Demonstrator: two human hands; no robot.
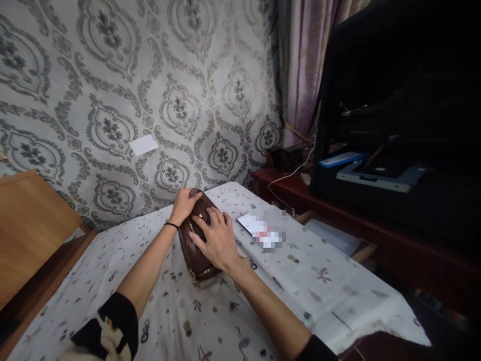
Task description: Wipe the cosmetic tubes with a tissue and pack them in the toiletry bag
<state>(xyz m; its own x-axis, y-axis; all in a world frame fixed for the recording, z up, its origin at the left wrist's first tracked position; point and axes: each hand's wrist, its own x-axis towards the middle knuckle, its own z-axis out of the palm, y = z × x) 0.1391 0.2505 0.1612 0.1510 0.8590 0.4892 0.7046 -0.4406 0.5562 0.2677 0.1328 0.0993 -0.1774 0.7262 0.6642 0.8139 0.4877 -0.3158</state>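
A dark brown bag (190, 245) with gold-coloured fittings lies on a white cloth with small printed motifs. At its far end, my left hand (184, 205) grips the edge, thumb on top and fingers bent over the side. My right hand (218, 238) rests on the bag's upper face with its fingers spread, near a gold-coloured clasp. A phone (250, 225) with a lit, partly blurred screen lies on the cloth to the right of the bag.
Patterned wallpaper stands behind the cloth-covered surface (315, 296), with a white card (143, 145) on it. A wooden panel (33, 225) is at the left. A red-brown desk (376, 230) with a large dark screen, a white cable (285, 175) and an open drawer (334, 235) borders the right.
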